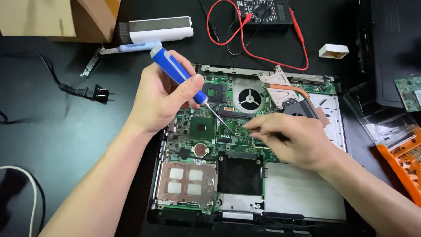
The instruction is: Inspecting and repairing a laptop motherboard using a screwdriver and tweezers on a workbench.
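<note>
one blue screwdriver (180,75) in left hand (160,98) grip, tip on motherboard (206,127)

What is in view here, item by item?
laptop: one, opened, green board bare, centre
fan: one, grey, board top
heatsink: one, copper and silver, right of fan
coin cell: one, copper-coloured, board left
multimeter: one, black, red leads, top
plug: one, black, left
brush: one, white, top left
cap: one, white, top right
screw tray: one, orange, right
screwdriver: one, blue handle, in left hand
left hand: grips screwdriver
right hand: fingertips on board
</note>
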